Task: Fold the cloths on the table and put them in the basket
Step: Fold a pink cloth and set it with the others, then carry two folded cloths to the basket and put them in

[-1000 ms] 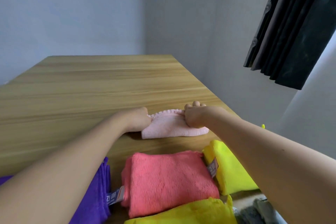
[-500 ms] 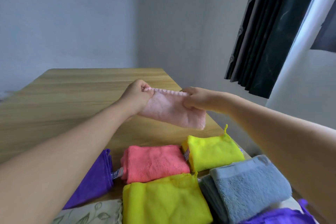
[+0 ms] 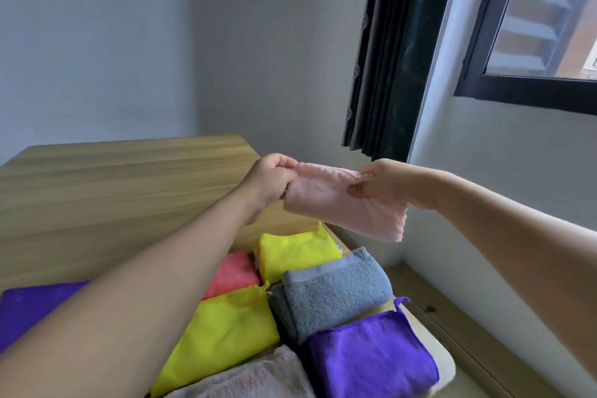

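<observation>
A folded light pink cloth [image 3: 342, 203] hangs in the air above the table's right edge. My left hand [image 3: 269, 178] pinches its left end and my right hand [image 3: 376, 186] pinches its right end. Below it lie folded cloths: a yellow one [image 3: 297, 250], a coral one [image 3: 231, 273], a larger yellow one [image 3: 223, 333], a grey-blue towel [image 3: 332, 292], a purple one [image 3: 368, 355] and a pale pink one [image 3: 255, 378]. Only a cream rim of the basket [image 3: 447, 368] shows at the lower right.
The wooden table [image 3: 113, 191] stretches away to the left, with a purple cloth [image 3: 29, 307] at its near left. A dark curtain [image 3: 394, 52] and a window [image 3: 529, 26] are on the right wall. Wooden floor [image 3: 429, 297] lies below.
Both hands lifted the pink cloth off the table and carried it to the right, above the stacked cloths. The view turned right, so the window and more folded cloths now show.
</observation>
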Demonstrator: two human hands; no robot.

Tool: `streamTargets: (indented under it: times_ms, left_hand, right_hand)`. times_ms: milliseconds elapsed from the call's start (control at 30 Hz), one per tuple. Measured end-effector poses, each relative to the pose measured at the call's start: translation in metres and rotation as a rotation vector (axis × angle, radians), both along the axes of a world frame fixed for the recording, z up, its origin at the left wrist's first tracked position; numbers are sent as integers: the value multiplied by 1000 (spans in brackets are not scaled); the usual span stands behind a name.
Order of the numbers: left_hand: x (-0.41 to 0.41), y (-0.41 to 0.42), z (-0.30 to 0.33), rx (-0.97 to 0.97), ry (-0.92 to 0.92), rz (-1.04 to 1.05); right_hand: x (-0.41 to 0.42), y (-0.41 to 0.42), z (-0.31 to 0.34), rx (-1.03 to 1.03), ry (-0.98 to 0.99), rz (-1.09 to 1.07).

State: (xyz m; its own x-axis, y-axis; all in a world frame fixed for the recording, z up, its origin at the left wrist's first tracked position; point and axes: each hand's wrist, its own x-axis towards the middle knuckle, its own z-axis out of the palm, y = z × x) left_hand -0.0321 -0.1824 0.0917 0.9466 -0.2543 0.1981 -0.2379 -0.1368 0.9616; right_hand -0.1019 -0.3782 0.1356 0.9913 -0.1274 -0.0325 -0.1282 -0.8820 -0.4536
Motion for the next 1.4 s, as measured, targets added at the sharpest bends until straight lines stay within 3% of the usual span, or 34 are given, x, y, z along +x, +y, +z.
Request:
streamTargets:
  times_ms: [100,200,333,500,600,867,1033,1267,1400]
  left_hand:
    - [13,-6,-15,66,51,33]
    - [36,-17,-41,542,-6,60]
    - [53,-39,-57,1238,105,-190]
    - [75,-63,-67,1558,194,-379]
    - [79,-62,-62,1453,210,-404]
    - [50,-59,34,732,427,-41]
    - [0,-115,62,312,663,35]
    - [-81,-244,48,145,884,12]
    - [-92,-294,54,114,968,1]
  right_hand:
    - [-4,-19,-8,49,-47,-53]
    - [9,-41,-30,218,-71,-113]
    - [40,-53,-68,500,-51,-184]
    - [74,-57,-90,675,122,-340]
    - [71,-61,-70,706,181,-372]
    - [14,-74,26,935,177,-641]
    - [-43,-105,51,966,208,-726]
    - [-119,-211,41,1007,140,-893]
    - [-145,-260,41,1144,119,-961]
